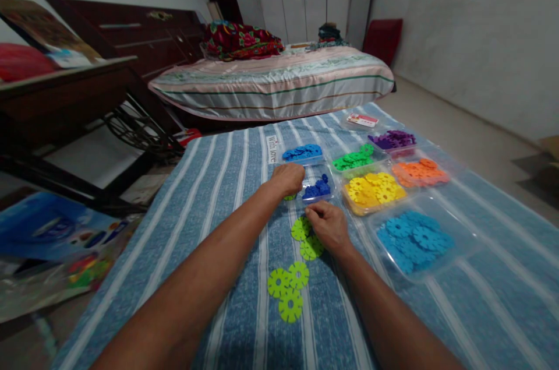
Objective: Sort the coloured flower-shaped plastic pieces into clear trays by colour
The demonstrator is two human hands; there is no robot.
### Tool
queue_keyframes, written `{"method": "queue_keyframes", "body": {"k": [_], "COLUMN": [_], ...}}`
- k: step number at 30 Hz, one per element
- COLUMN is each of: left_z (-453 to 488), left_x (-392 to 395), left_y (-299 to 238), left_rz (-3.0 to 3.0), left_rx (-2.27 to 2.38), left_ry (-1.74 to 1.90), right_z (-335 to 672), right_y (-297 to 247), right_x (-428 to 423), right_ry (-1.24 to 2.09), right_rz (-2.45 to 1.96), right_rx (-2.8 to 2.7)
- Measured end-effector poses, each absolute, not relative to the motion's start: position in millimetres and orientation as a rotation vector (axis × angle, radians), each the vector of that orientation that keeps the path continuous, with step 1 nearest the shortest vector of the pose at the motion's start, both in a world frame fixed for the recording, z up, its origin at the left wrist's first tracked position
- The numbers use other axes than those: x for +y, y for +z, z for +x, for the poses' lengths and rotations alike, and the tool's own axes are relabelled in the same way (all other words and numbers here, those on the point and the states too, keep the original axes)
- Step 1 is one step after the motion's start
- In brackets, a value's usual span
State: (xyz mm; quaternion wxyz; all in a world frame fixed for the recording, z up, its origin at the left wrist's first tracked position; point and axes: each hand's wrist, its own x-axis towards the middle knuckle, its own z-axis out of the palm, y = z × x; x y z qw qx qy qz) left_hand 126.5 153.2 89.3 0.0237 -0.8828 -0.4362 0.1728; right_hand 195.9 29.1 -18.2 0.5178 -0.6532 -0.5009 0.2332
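Note:
My left hand (288, 178) is closed at the left edge of a clear box holding dark blue notched pieces (318, 187); its fingertips are hidden. Part of a lime-green notched disc (289, 197) shows just under it. Closer to me, my right hand (329, 225) is pinched, beside and partly over a joined cluster of lime-green notched discs (301, 229). What sits in its fingertips, if anything, is too small to make out. Nearer still, a second cluster of three lime-green discs (290, 305) lies flat on the striped cloth (227, 323).
Clear boxes hold blue pieces (302, 152), green pieces (353, 159), purple pieces (393, 140), orange pieces (420, 172), yellow discs (375, 189) and light-blue discs (414, 240). A lid with a red-and-white card (362, 120) lies at the far edge. Beyond stands a bed (279, 84).

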Motion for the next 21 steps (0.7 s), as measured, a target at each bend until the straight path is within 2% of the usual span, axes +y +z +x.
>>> {"method": "queue_keyframes", "body": {"k": [21], "left_z": [122], "left_x": [160], "left_y": [61], "left_rz": [-2.748], "left_rx": [-1.416], "left_ry": [0.402], "right_z": [196], "right_y": [-16], "right_x": [28], "right_ry": [0.572], "right_rz": [-1.573], "right_rx": [-1.225]}}
